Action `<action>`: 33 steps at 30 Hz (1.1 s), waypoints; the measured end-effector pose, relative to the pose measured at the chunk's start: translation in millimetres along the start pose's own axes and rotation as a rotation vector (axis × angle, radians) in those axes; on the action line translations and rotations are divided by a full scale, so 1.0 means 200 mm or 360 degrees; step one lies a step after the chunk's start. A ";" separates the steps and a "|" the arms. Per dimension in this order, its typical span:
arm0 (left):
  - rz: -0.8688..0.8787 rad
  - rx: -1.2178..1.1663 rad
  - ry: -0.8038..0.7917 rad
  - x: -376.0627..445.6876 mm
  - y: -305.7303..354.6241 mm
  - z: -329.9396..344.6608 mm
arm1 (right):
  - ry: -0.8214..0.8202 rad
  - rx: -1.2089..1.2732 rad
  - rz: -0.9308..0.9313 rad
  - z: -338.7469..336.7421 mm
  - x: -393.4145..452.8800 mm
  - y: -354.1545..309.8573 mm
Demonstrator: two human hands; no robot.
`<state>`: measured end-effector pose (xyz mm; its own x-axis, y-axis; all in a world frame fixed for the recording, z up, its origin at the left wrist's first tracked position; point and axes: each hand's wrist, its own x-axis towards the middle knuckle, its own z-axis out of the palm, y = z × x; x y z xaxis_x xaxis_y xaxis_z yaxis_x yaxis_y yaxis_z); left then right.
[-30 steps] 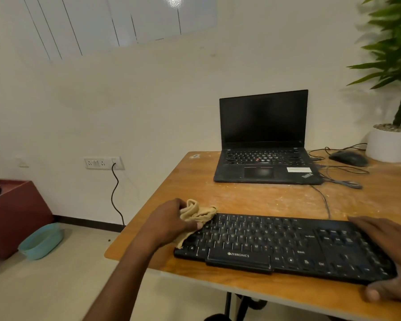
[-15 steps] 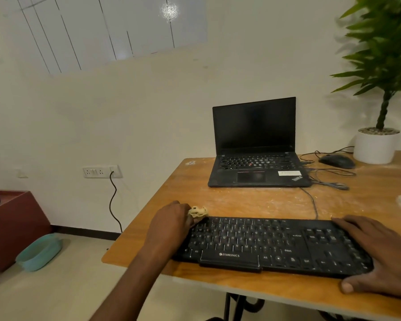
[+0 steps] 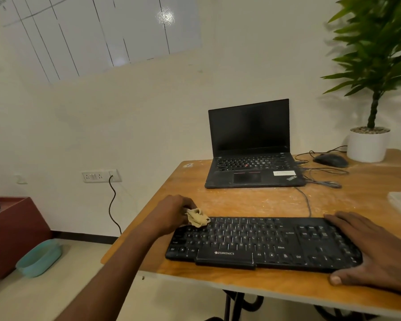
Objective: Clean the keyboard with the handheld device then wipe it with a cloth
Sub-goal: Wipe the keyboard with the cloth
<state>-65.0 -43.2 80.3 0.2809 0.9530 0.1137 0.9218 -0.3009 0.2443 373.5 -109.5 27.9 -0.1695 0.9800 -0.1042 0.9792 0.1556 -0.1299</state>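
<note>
A wooden table (image 3: 218,200) fills the lower right of the view, its near edge running from 9 o'clock toward 4 o'clock. On it, at centre bottom, lies a black keyboard (image 3: 259,242), long axis running left to right, parallel to the near edge. Beyond it, toward 12 o'clock, sits an open laptop (image 3: 250,144) with a dark screen, and at 2 o'clock a mouse (image 3: 330,160) and a potted plant (image 3: 368,89). The right hand (image 3: 375,249) rests flat on the keyboard's right end, fingers straight, thumb on the table at the near edge, apparently steadying it. The left hand (image 3: 171,214) is at the keyboard's far left corner, fingers curled around a bunched tan cloth (image 3: 197,217) that touches the top-left keys. From this hand the unwiped keys stretch away toward 3 o'clock, so the likely stroke runs along the long axis. No handheld device is visible.
</note>
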 end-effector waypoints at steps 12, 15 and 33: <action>0.0202 0.0264 0.0031 -0.01 0.01 0.02 | 0.0024 0.0021 -0.0020 -0.01 -0.02 -0.01; 0.0148 0.0309 0.0060 -0.06 -0.09 -0.02 | 0.0020 0.0042 -0.0013 0.00 -0.02 -0.01; 0.0102 0.0137 0.0143 -0.05 0.00 0.07 | 0.0034 0.0053 -0.0012 0.01 -0.01 0.00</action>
<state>-64.6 -51.9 65.6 0.3182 0.9238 0.2131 0.9235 -0.3529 0.1506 374.2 -111.7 25.9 -0.1742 0.9813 -0.0820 0.9737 0.1592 -0.1632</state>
